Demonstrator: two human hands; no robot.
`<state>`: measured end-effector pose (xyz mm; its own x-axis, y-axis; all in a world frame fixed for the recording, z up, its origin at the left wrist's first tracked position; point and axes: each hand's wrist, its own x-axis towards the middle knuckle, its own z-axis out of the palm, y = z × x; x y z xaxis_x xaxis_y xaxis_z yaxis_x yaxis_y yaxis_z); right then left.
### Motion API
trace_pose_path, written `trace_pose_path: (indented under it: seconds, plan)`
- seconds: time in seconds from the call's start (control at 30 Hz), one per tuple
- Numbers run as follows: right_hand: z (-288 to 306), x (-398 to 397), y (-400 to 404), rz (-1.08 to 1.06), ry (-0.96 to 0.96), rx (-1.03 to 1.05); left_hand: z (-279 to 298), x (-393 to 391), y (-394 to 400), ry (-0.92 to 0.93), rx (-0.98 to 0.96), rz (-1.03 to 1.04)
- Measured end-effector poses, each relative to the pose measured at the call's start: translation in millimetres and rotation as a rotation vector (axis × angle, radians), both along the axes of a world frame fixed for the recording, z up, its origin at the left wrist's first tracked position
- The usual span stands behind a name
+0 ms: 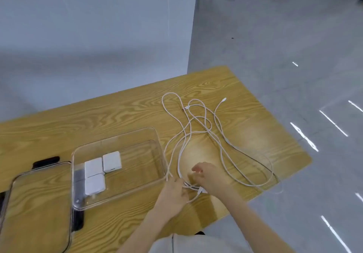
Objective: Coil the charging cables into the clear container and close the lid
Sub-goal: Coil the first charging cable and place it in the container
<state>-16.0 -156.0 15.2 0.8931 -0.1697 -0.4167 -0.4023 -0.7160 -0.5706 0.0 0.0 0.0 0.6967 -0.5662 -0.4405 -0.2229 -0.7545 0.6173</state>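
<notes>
Beside the open container (159,155) | left hand (174,192) pinches gathered cables (198,127) to anchor a coil | right hand (208,176) pinches a strand, feeding loops | lid (39,199) set aside

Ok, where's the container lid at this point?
In the head view the lid lies flat on the wooden table at the far left, just left of the open clear container, away from both hands.

The lid (35,203) was cut off by the left and bottom edges. The hands were motion-blurred: the left hand (174,194) and right hand (208,178) hid the cable (198,135) strands beneath them, and each grip was indistinct. A dark item (78,176) inside the container (157,135) was unidentifiable.
</notes>
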Motion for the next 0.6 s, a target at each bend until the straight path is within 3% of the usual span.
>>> trace_pose_path:
  seconds: [0.13,0.33,0.6]
  plan:
    - [-12.1,-0.5,-6.9,0.128,0.054,-0.055,-8.8,-3.4,-5.8,-0.118,0.179,-0.070]
    - [-29.8,-1.6,-16.6,0.233,0.061,-0.127,-19.2,-16.1,-13.8,-0.281,0.261,-0.181]
    - [-30.0,2.1,-18.3,0.315,0.113,-0.127,-14.2,-12.8,-16.8,-0.246,0.206,-0.173]
